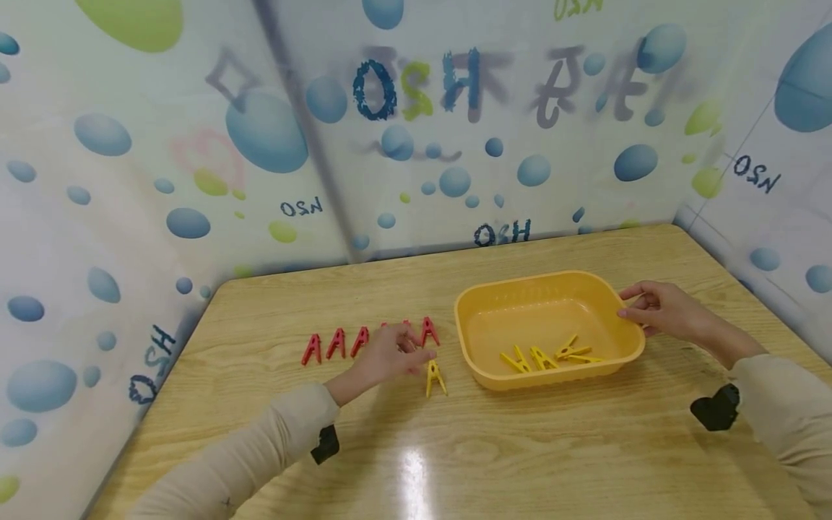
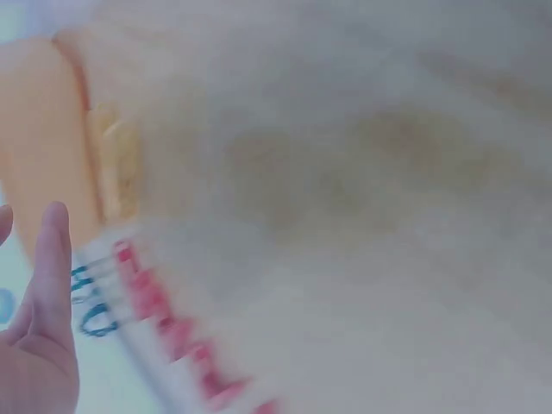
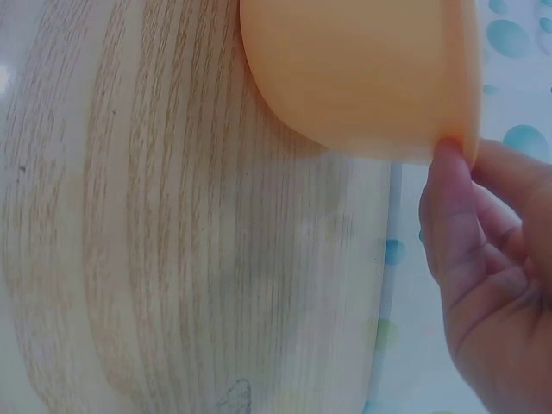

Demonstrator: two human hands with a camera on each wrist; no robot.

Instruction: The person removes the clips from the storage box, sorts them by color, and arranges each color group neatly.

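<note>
My left hand (image 1: 393, 352) is just above a yellow clothespin (image 1: 435, 377), thumb tip close to its upper end. In the left wrist view, the thumb (image 2: 53, 285) and a fingertip stand apart with nothing between them. Red clothespins (image 1: 336, 342) make a row on the table, partly hidden behind this hand. My right hand (image 1: 669, 312) pinches the right rim of a yellow-orange plastic basin (image 1: 552, 377). The right wrist view confirms thumb and fingers on the basin's edge (image 3: 461, 147). Inside lie several yellow clothespins (image 1: 542, 357) near its front wall.
Beneath everything is a wood-grain table (image 1: 507, 448), its back edge against a patterned curtain (image 1: 416, 188) with blue and green spots. A dark device (image 1: 716, 408) sits at the right wrist, another dark device (image 1: 326, 444) at the left.
</note>
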